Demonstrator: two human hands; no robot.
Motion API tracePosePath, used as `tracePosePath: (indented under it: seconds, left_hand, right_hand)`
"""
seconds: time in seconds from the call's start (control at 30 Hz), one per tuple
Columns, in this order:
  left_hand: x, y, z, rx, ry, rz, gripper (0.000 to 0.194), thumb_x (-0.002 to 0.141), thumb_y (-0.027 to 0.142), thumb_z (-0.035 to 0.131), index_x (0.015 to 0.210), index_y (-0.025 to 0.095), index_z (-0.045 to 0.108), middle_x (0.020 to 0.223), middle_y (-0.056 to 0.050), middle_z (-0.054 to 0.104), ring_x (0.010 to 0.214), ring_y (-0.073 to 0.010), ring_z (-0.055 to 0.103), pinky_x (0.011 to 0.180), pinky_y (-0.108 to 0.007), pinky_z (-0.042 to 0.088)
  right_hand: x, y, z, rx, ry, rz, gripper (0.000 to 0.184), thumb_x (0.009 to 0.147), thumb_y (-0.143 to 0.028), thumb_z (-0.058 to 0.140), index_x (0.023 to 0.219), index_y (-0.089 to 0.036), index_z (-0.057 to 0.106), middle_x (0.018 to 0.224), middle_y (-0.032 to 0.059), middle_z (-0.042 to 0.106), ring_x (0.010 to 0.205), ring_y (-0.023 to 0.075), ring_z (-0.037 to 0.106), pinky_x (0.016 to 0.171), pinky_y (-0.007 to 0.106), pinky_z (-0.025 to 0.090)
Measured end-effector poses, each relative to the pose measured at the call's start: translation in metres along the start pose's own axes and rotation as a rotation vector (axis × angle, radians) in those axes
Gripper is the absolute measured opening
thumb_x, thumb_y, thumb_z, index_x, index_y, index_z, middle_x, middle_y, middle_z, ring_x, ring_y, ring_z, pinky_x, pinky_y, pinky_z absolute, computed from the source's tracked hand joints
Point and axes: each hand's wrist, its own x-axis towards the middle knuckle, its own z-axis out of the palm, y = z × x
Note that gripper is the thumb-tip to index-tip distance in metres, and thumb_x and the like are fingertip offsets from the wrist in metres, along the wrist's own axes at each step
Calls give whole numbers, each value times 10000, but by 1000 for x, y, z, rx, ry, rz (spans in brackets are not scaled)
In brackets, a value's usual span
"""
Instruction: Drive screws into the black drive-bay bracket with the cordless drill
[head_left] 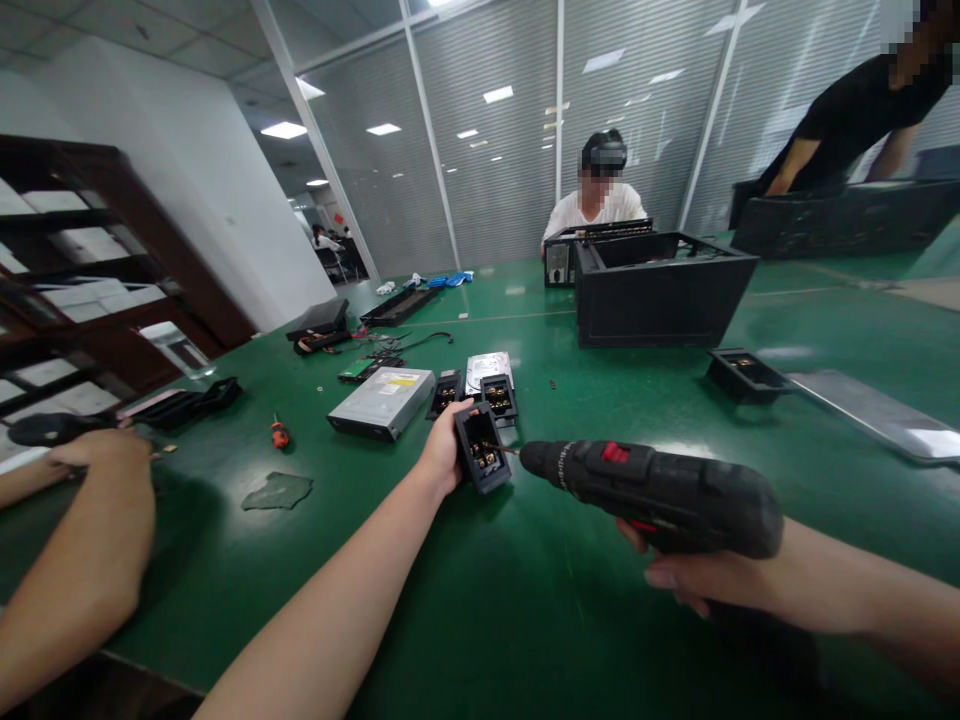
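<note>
My left hand (pixel 444 455) grips a small black box (pixel 484 478) by its left side, tilted so its open face shows brass-coloured screws or contacts inside. In my right hand (pixel 690 575) is a black cordless drill (pixel 652 490) with a red switch, fingers wrapped round its handle. The drill's thin bit points left to the box's right edge; whether it touches a screw I cannot tell. Just behind the held box stand two similar boxes, one black box (pixel 497 397) on the right and another black box (pixel 444 393) on the left. A hard drive (pixel 489 370) lies behind them.
An optical drive (pixel 381 402), an orange screwdriver (pixel 280 432) and a glass-like shard (pixel 277 491) lie to the left. Another person's hands (pixel 105 450) work at far left. Ahead stands a large black case (pixel 660 295); a black box (pixel 746 375) and metal panel (pixel 877 408) lie right.
</note>
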Motion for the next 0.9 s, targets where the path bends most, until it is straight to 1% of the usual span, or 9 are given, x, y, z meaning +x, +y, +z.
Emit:
tracePosePath:
  seconds: [0.13, 0.3, 0.37, 0.5, 0.67, 0.77, 0.9]
  left_hand:
    - [0, 0, 1, -2, 0, -10, 326, 713, 437, 597, 842, 145, 663, 732, -85, 691, 625, -237, 642, 606, -385, 513]
    - [1, 0, -1, -3, -13, -9, 328, 714, 443, 596, 844, 149, 656, 738, -80, 689, 624, -234, 642, 620, -390, 512]
    - [2, -1, -3, -1, -8, -12, 327, 713, 449, 598, 844, 155, 652, 728, -75, 684, 614, -233, 637, 622, -398, 511]
    - [1, -1, -4, -2, 5, -5, 338, 718, 459, 596, 850, 153, 654, 724, -79, 679, 612, -232, 633, 625, -402, 512]
    - [3, -1, -5, -1, -2, 1, 332, 715, 465, 604, 827, 156, 654, 714, -74, 675, 613, -234, 631, 631, -404, 514]
    - [5, -2, -6, -1, -6, 0, 350, 711, 469, 609, 850, 152, 661, 739, -80, 681, 638, -242, 637, 642, -407, 516]
    - [5, -2, -7, 2, -23, -3, 364, 706, 468, 616, 880, 151, 663, 774, -84, 688, 662, -248, 643, 654, -414, 517]
  right_hand:
    - [1, -1, 0, -29, 16, 21, 267, 786, -381, 642, 969, -212, 546, 691, -27, 571, 591, 152, 572, 555, 270, 482]
    - [0, -3, 1, -11, 12, 20, 265, 776, -391, 642, 948, -214, 546, 738, -20, 565, 598, 145, 565, 563, 269, 489]
    - [-1, -2, 1, -14, 15, 40, 271, 769, -396, 647, 950, -218, 553, 713, -28, 563, 590, 146, 565, 557, 264, 486]
    - [0, 3, 1, -11, 17, 59, 290, 759, -413, 660, 961, -227, 566, 655, -36, 570, 589, 161, 574, 561, 278, 489]
    - [1, 4, -1, -18, 30, 60, 305, 776, -432, 642, 985, -224, 566, 670, -17, 605, 598, 176, 590, 583, 313, 500]
    - [1, 4, -1, -31, 19, 86, 321, 780, -452, 635, 989, -219, 561, 641, -21, 600, 606, 183, 592, 593, 316, 502]
    - [0, 5, -1, -18, 10, 87, 343, 767, -485, 636, 976, -227, 554, 681, -9, 606, 625, 189, 589, 597, 322, 508]
